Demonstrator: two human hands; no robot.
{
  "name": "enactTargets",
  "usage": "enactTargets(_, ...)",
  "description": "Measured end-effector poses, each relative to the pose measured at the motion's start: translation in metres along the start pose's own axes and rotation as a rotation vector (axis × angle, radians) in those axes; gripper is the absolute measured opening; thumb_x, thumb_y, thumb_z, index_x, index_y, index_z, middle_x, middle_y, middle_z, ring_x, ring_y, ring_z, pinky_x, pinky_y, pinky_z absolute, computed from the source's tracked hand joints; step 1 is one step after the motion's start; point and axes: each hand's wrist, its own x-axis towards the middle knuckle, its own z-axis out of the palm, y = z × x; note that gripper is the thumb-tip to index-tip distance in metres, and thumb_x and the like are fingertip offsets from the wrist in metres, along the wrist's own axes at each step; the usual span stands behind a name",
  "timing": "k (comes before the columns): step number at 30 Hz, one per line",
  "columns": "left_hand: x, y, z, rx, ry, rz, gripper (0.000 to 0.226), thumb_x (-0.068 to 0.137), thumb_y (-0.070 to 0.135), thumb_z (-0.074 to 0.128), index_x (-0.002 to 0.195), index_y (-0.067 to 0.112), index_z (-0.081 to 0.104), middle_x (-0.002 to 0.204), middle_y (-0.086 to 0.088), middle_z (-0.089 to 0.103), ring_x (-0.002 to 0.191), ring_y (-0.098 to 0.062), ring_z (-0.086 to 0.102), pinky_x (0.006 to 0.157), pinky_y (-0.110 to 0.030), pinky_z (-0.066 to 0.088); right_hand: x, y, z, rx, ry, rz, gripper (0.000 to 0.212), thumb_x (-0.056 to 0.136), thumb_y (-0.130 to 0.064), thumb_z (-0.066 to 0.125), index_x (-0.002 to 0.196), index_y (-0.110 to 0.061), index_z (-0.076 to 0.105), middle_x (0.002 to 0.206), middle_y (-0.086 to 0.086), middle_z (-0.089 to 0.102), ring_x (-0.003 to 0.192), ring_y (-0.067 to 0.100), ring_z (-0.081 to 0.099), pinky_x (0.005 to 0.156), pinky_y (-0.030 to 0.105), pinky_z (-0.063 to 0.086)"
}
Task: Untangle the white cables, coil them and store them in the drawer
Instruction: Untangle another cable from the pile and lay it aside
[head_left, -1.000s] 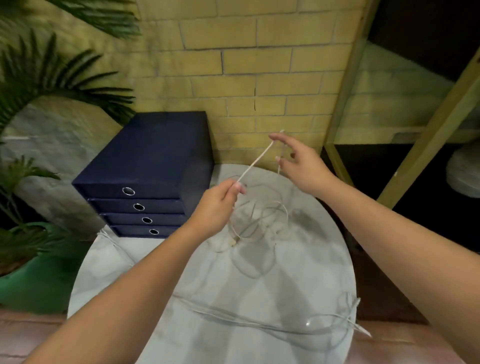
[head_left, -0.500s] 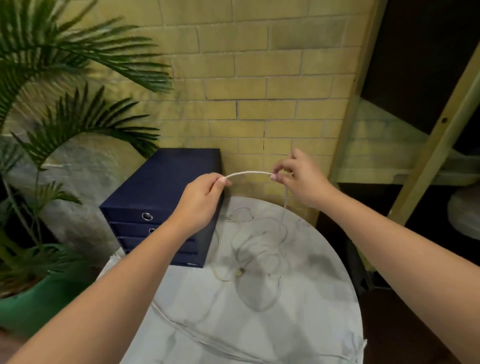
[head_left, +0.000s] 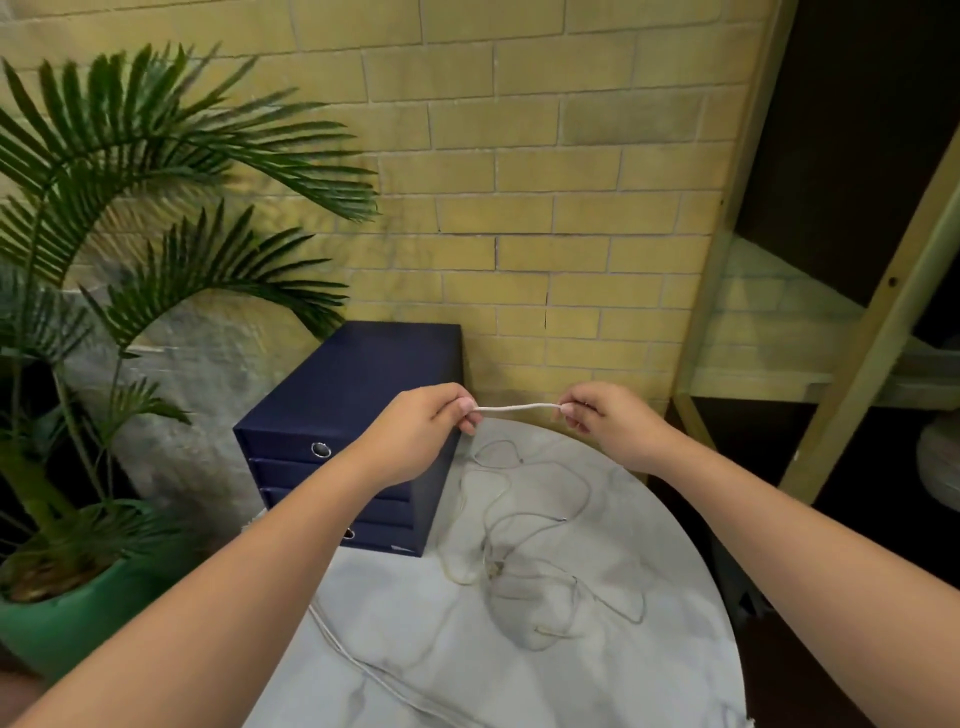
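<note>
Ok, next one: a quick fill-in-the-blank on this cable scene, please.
1. The left hand and right hand pinch one ____ cable between them.
2. The drawers are dark ____.
3. All of them are ____.
4. The palm stands in a ____ pot.
Missing: white; blue; shut; green.

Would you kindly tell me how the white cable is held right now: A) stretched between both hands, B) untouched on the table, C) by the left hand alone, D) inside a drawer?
A: the left hand and the right hand each pinch the white cable, a short stretch spanning between them.
</note>
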Motion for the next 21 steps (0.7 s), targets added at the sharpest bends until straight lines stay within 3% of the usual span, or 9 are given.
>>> enactTargets(3, 0.000, 0.001, 0.002, 0.023, 0.028, -0.042, 0.034, 0.104, 0.025, 0.034, 0.088, 0.019, 0.063, 0.090, 0.004, 0.065, 0.085, -0.012, 0.059, 0.071, -0.023, 0.042, 0.004, -0.003, 0.003, 0.071, -0.011, 0.007, 0.028, 0.099, -0.014, 0.043, 0.081, -0.019, 0.063, 0.076, -0.002, 0.058, 0.073, 0.010, 0.052, 0.072, 0.024, 0.042)
enactTargets(7, 0.000, 0.006, 0.005, -0.059, 0.082, -0.094, 0.035, 0.104, 0.031, 0.031, 0.088, 0.019, 0.060, 0.073, 0.007, 0.051, 0.067, -0.009, 0.046, 0.060, -0.026, 0.034, 0.006, -0.010, 0.008, 0.090, 0.009, -0.017, 0.029, 0.100, -0.015, 0.040, 0.079, -0.021, 0.060, 0.066, -0.005, 0.050, 0.065, 0.010, 0.045, 0.064, 0.025, 0.037)
enactTargets(15, 0.002, 0.002, 0.009, 0.001, 0.256, -0.160, 0.037, 0.103, 0.034, 0.035, 0.081, 0.019, 0.061, 0.064, 0.004, 0.050, 0.060, -0.012, 0.046, 0.054, -0.028, 0.032, 0.011, -0.030, 0.013, 0.407, 0.259, -0.120, 0.028, 0.098, -0.009, 0.044, 0.079, -0.019, 0.062, 0.066, -0.002, 0.051, 0.066, 0.015, 0.047, 0.069, 0.034, 0.043)
enactTargets(18, 0.002, -0.002, 0.004, -0.011, 0.304, -0.182, 0.038, 0.103, 0.035, 0.035, 0.081, 0.020, 0.062, 0.066, 0.003, 0.051, 0.063, -0.011, 0.047, 0.055, -0.028, 0.032, 0.010, -0.031, 0.013, 0.267, 0.222, -0.141, 0.025, 0.097, -0.011, 0.047, 0.081, -0.022, 0.063, 0.069, -0.004, 0.055, 0.067, 0.013, 0.048, 0.068, 0.034, 0.044)
enactTargets(21, 0.001, -0.006, 0.001, 0.016, 0.325, -0.172, 0.038, 0.103, 0.036, 0.034, 0.081, 0.020, 0.061, 0.062, 0.003, 0.048, 0.061, -0.011, 0.046, 0.054, -0.028, 0.032, 0.005, -0.025, 0.012, -0.041, 0.114, -0.172, 0.020, 0.096, -0.010, 0.049, 0.091, -0.014, 0.067, 0.073, -0.008, 0.054, 0.069, 0.010, 0.047, 0.062, 0.016, 0.037)
